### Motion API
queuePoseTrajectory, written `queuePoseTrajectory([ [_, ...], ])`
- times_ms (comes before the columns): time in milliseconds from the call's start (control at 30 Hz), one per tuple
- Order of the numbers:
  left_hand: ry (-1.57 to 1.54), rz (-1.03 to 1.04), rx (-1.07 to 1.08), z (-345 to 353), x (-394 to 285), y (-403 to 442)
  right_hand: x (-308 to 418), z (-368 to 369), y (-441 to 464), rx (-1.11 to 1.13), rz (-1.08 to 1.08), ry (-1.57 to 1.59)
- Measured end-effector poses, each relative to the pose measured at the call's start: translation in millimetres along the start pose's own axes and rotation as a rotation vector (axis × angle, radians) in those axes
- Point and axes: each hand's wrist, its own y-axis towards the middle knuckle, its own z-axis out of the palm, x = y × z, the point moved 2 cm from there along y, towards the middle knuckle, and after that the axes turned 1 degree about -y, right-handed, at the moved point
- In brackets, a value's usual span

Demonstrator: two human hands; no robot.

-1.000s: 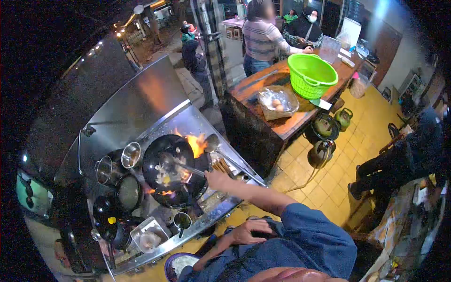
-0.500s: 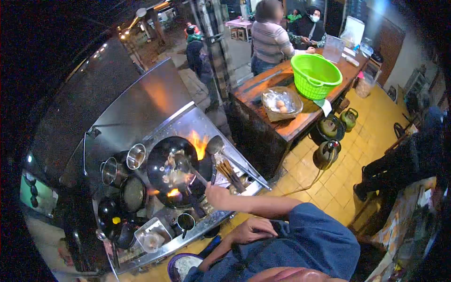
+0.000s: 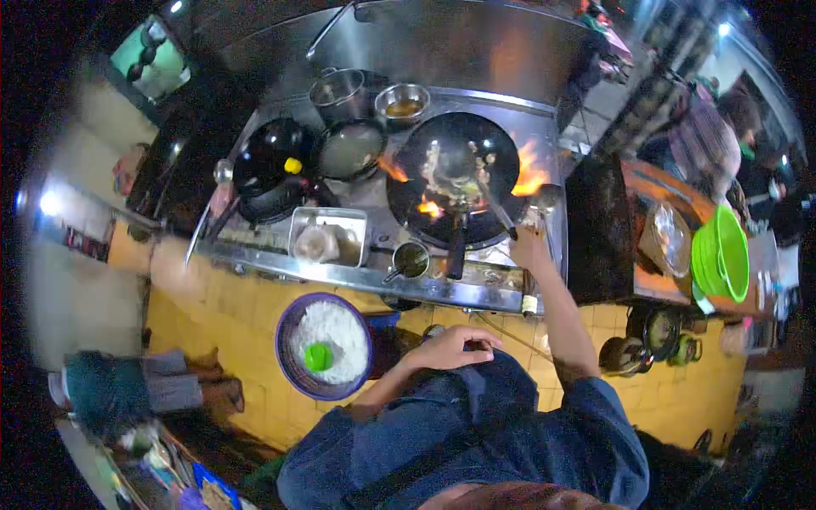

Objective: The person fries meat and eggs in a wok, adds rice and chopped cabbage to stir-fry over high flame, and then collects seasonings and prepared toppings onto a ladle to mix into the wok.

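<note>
My right hand (image 3: 530, 248) is closed around the handle of a wok ladle (image 3: 500, 211). The ladle's head lies among pieces of food (image 3: 450, 170) in a large black wok (image 3: 416, 140). Flames (image 3: 533, 168) rise at the wok's right side and show near its front too. The wok's own handle (image 3: 457, 248) points toward me, with no hand on it. Close to my waist, my left hand (image 3: 456, 347) is empty, its fingers loosely bent and apart from the thumb.
Left of the wok are a metal bowl (image 3: 402, 104), a pot (image 3: 337, 93), several dark pans and a clear tub (image 3: 299, 223). A cup (image 3: 411, 259) stands at the stove's front edge. Below is a purple basin (image 3: 282, 357) of white rice. A wooden counter carries a green basket (image 3: 721, 255). People are nearby.
My view has swung left, bringing the stove to the middle and the rice basin fully into sight. My right hand still grips the ladle in the wok; my left hand stays by my waist.
</note>
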Motion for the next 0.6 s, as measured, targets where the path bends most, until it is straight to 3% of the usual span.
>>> queuePoseTrajectory([
  [33,0.018,0.025,-0.014,-1.8,1.9,-5.2,-3.8,21.5,-2.6,-0.141,0.096,-0.052],
  [67,0.019,0.029,-0.049,-5.1,1.0,-13.4,-1.9,34.5,-8.3,-0.125,0.069,-0.059],
  [133,0.032,0.01,-0.129,-9.1,2.7,-29.8,11.4,56.3,-22.5,0.272,-0.401,-0.603],
  [167,0.049,-0.008,-0.18,-10.2,4.4,-37.5,15.6,58.3,-30.7,0.281,-0.438,-0.612],
  [233,0.056,-0.011,-0.256,-13.8,9.8,-52.2,24.8,43.4,-55.2,0.57,0.343,1.133],
  [300,0.054,-0.014,-0.379,-9.3,21.6,-60.3,-1.0,85.1,-77.8,0.435,0.368,1.493],
  [433,0.068,-0.018,-0.76,15.1,34.1,-93.9,-2.7,186.2,-112.2,0.775,0.462,1.41],
  [500,-0.061,-0.251,-0.807,44.1,45.4,-105.5,-3.4,234.7,-124.8,1.0,0.416,1.206],
  [567,-0.09,-0.31,-1.061,74.3,56.4,-117.9,-8.4,279.3,-134.2,1.193,0.33,0.948],
  [600,-0.148,-0.303,-1.068,92.1,59.8,-122.8,-12.7,297.6,-138.7,1.268,0.271,0.814],
])
